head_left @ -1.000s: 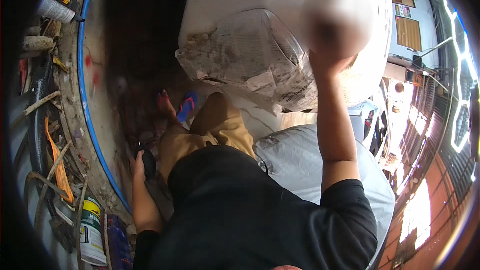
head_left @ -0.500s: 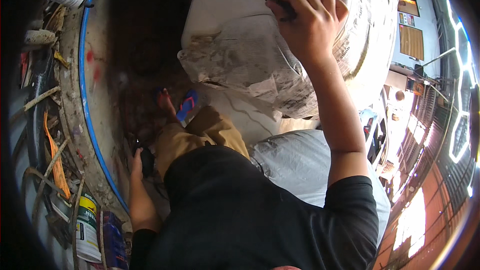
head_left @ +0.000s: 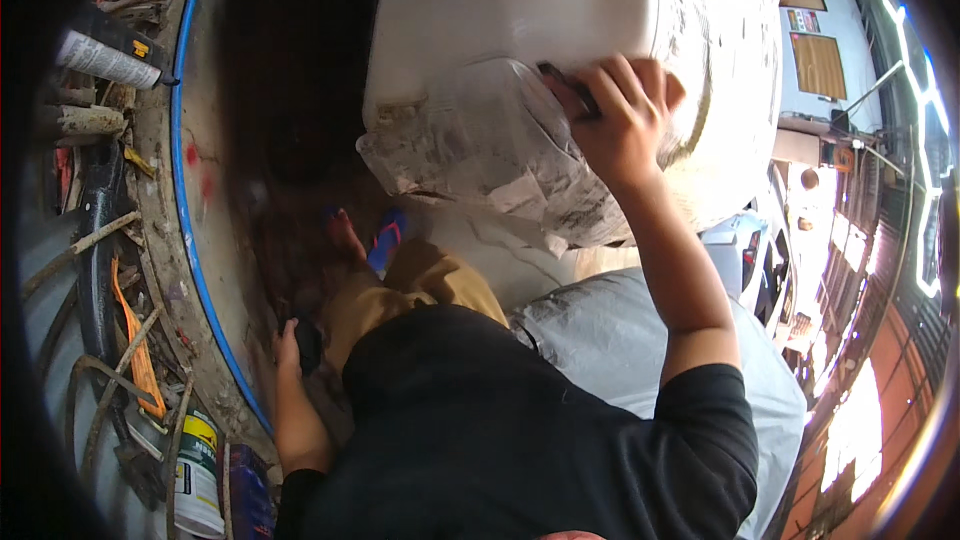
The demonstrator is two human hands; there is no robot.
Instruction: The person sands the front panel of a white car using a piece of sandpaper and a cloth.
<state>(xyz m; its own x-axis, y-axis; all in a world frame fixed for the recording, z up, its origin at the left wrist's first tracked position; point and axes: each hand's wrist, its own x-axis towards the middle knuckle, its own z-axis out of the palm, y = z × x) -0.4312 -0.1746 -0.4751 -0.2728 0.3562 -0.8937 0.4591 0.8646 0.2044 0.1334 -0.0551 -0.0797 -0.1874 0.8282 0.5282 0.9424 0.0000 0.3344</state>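
My right hand (head_left: 622, 120) is closed round a small dark object (head_left: 592, 100), its kind unclear, over the near edge of a large white panel (head_left: 520, 0). Crumpled newspaper (head_left: 480, 145) hangs over that edge and down the panel's right side. A loose curved flap lies just left of my fingers. Low at my left side, beside my trouser leg, my left hand (head_left: 288, 348) is closed on a black object (head_left: 309, 344). Shadow and my fingers hide most of its shape.
A grey sheet (head_left: 600, 320) covers something bulky at my right. Along the left wall runs a blue hose (head_left: 182, 190). Beyond it lie a spray can (head_left: 110, 58), metal rods, an orange strip (head_left: 140, 360) and a white tub (head_left: 198, 480). A blue flip-flop (head_left: 384, 240) is on my foot.
My right hand has moved down the view, nearer to the panel's newspaper-covered edge, still gripping the small dark object. My left hand stays low with the black object; the whole view has shifted slightly.
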